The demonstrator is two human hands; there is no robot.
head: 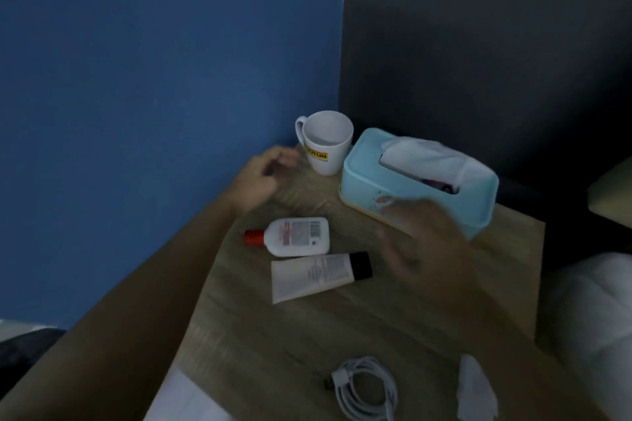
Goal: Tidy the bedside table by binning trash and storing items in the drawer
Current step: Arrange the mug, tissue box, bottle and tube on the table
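Observation:
On the wooden bedside table (393, 321) lie a white bottle with a red cap (297, 236) and, just in front of it, a white tube with a black cap (318, 275). A coiled white cable (366, 386) and a crumpled white tissue (477, 386) rest near the front edge. My left hand (263, 174) hovers over the table's back left corner, fingers loosely apart, next to a white mug (326, 143). My right hand (427, 243), blurred, hangs empty above the table, right of the tube and in front of the tissue box (417, 181).
The light blue tissue box stands at the back right with a tissue sticking out. A blue wall lies to the left and a dark headboard behind. White bedding (595, 311) borders the table's right side. A white sheet (184, 396) lies at the front left corner.

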